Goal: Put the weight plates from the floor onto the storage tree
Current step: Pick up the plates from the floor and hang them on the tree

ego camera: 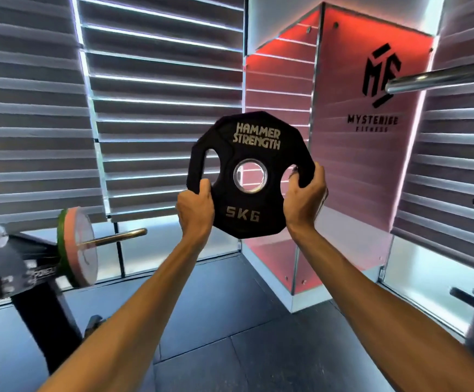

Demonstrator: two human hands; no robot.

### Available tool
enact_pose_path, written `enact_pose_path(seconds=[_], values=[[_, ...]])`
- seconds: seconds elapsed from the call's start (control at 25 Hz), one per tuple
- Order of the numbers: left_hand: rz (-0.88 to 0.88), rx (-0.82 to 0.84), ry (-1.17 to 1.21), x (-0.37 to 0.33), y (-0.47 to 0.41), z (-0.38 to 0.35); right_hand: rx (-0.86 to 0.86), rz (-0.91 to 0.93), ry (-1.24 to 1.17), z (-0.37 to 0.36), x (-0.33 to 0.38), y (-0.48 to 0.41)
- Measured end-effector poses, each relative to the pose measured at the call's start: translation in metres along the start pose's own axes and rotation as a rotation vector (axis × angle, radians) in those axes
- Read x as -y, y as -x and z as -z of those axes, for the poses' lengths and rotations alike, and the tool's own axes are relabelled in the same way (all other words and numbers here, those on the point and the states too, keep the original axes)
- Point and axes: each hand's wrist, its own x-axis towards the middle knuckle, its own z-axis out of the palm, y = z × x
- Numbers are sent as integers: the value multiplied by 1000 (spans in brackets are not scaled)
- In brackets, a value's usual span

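- The left hand (194, 206) grips the lower left rim of the black weight plate (255, 140). Its thumb lies on the front face just below the left cut-out, and the fingers wrap behind the edge.
- The right hand (305, 199) grips the right rim, with the thumb curled at the edge of the right cut-out and the fingers round the outer edge.
- Both arms reach forward and up, so the plate is held in the air between the hands, well clear of the floor (230, 349).
- The plate stands upright with its face to the camera. It reads "HAMMER STRENGTH" at the top and "5KG" below the steel-ringed centre hole.
- At lower left stands the storage tree (32, 304), a dark frame, somewhat blurred.
- A chrome peg (117, 236) sticks out of the tree toward the right, well apart from the held plate.
- A green and pink plate (78, 247) already sits on that peg, close to the frame.
- A chrome bar (439, 79) enters from the right edge, above and to the right of the held plate.
- Behind the plate is a red-lit corner panel (366, 165) with a black logo, flanked by slatted walls (159, 108).
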Motion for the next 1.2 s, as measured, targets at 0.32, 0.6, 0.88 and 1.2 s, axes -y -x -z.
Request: enact_pose_path(seconds=[0.32, 0.6, 0.88, 1.2], values=[[-137, 172, 212, 61, -185, -159, -157, 188, 4, -143, -123, -109], [-166, 330, 242, 82, -331, -316, -274, 205, 107, -244, -223, -223], [-164, 488, 332, 128, -383, -518, -361, 289, 243, -257, -369, -334], [-124, 692, 438, 130, -382, -789, -550, 380, 426, -208, -519, -494]])
